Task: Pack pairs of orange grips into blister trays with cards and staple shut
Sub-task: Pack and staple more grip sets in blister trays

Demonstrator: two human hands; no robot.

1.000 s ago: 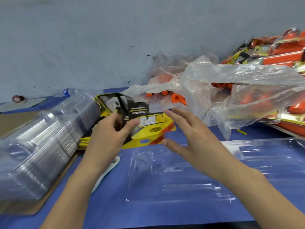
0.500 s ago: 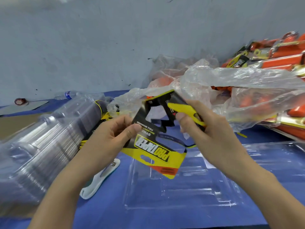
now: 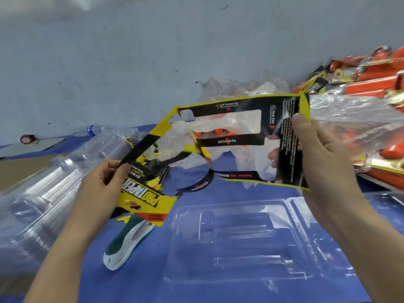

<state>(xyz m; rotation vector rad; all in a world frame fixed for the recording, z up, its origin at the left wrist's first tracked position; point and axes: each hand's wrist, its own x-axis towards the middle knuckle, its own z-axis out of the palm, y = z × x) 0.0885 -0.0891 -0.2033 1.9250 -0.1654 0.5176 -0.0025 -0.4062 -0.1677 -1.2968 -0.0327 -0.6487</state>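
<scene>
The card point(image 3: 231, 141) is up in the air, spread open between both hands above the blue table point(image 3: 153, 287). The left hand point(image 3: 102, 184) pinches its yellow end, thumb on top. The right hand point(image 3: 323, 158) grips the black end, thumb on the near face and fingers behind.

Under the card lies an open clear tray point(image 3: 240, 243) with nothing in it. A green-and-white stapler point(image 3: 129, 243) lies just left of the tray, its top tucked behind the card's lower corner.

The card hides part of a crumpled plastic bag point(image 3: 349, 119) at the back. Through the card's window a few orange grips point(image 3: 217, 131) show inside that bag.

A tall stack of clear trays point(image 3: 43, 193) lies on its side at the left, near the left hand. A heap of finished packs point(image 3: 371, 84) sits at the far right. By the wall lie a water bottle point(image 3: 91, 130) and a roll of tape point(image 3: 27, 138).
</scene>
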